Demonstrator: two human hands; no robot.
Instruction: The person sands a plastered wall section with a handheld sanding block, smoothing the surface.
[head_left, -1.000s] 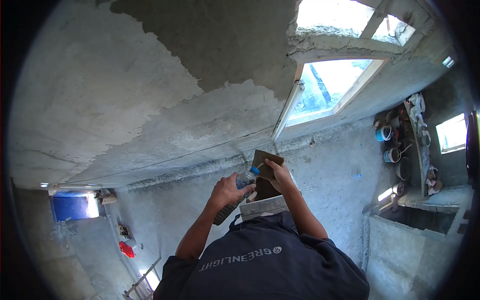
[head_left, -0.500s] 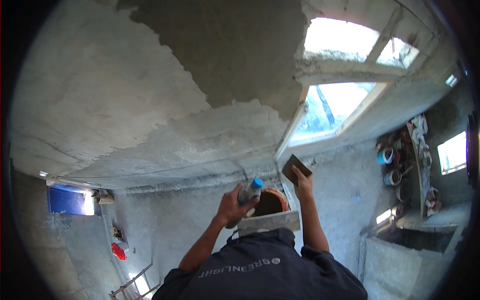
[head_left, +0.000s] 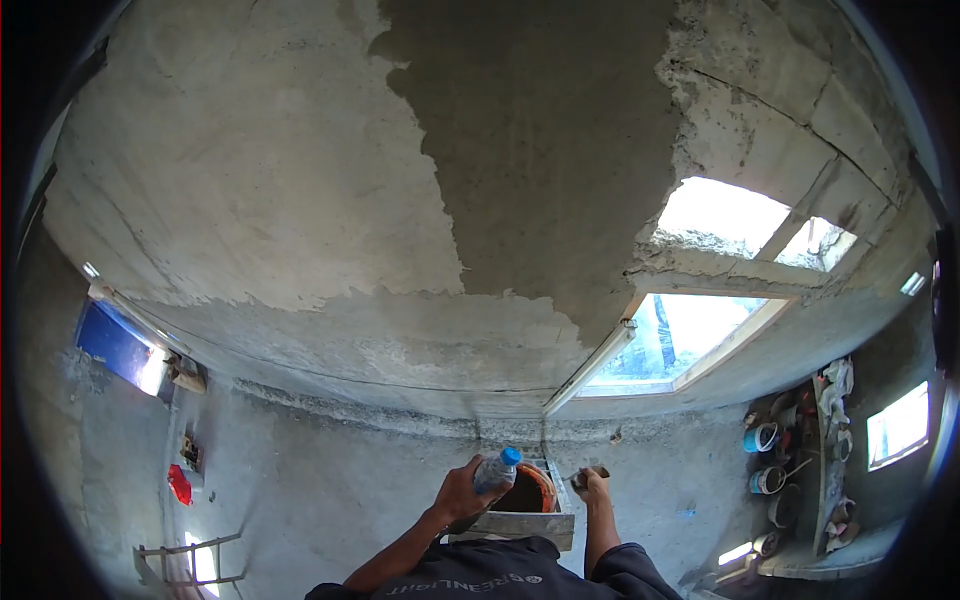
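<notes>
My left hand (head_left: 462,492) is closed around a clear plastic bottle (head_left: 491,474) with a blue cap, held beside an orange-rimmed bucket (head_left: 549,484) with dark contents. To the right of the bucket, my right hand (head_left: 594,487) grips a flat tool (head_left: 583,475), now seen nearly edge-on. A wooden board (head_left: 515,528) lies between the bucket and my body. In front rises a plastered wall (head_left: 300,180) with a large darker, damp-looking patch (head_left: 545,150).
A framed window (head_left: 680,335) opens in the wall at the right. Several buckets (head_left: 768,480) stand by a shelf (head_left: 828,460) at the far right. At the left are a blue door (head_left: 118,345), a red object (head_left: 179,485) and a wooden ladder-like frame (head_left: 190,565).
The view has tilted upward, so the hands and bucket appear lower. The flat tool has turned from showing its broad face to nearly edge-on. Both hands keep their holds.
</notes>
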